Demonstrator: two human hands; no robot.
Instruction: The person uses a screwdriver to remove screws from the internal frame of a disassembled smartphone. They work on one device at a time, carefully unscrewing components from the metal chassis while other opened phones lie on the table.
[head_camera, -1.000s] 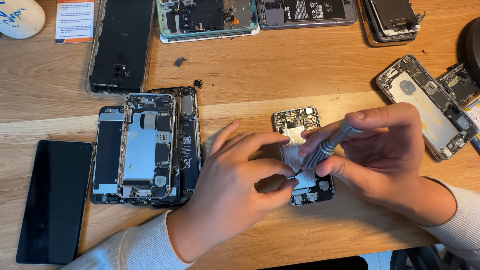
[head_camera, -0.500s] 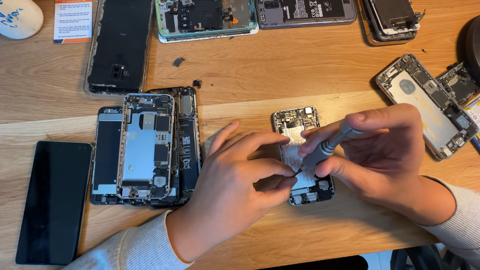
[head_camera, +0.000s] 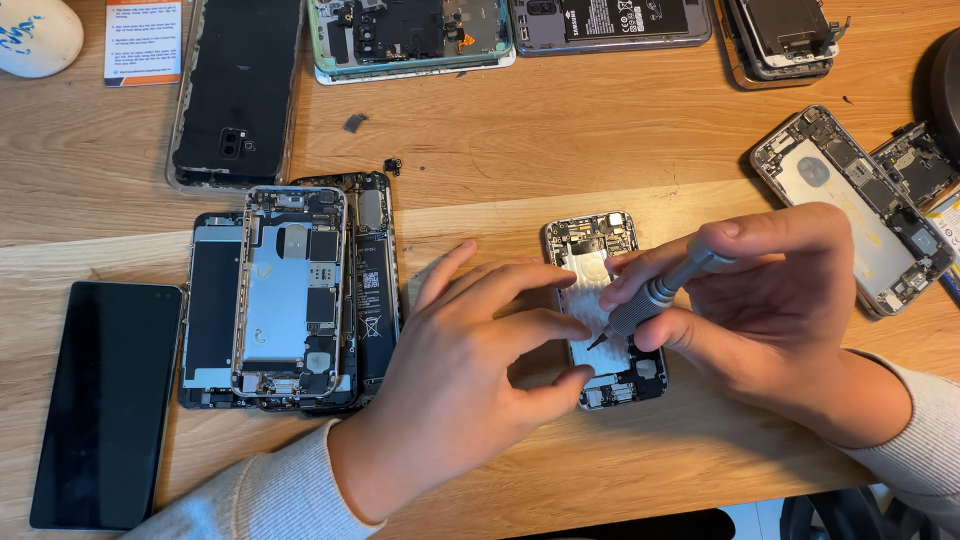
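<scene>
Right now the right hand (head_camera: 780, 310) grips a small grey screwdriver (head_camera: 660, 290) between thumb and fingers, closed snugly round the handle, with the tool slanting down to the left. Its tip touches the inside of an opened phone (head_camera: 603, 300) lying flat on the wooden table (head_camera: 560, 140), about in the middle of the view. The left hand (head_camera: 460, 370) lies over the phone's left edge, fingers loosely spread and pressing down on the phone, fingertips close beside the screwdriver tip; it pinches nothing that I can see. The phone's upper end, with small dark parts and a pale patch in the centre, shows between the two hands, and its lower end peeks out under the left fingers.

Left of the hands sits a stack of stripped phone frames (head_camera: 290, 290), a silver one on top of darker ones, and further left a black glass panel (head_camera: 105, 400) lies face up. Along the far edge, several more opened phones (head_camera: 410, 35) are lined up, with a dark phone back (head_camera: 235, 95) beside them. To the right, well apart, another gutted phone shell (head_camera: 850, 205) rests at an angle. A tiny dark scrap (head_camera: 355, 123) sits on bare wood.
</scene>
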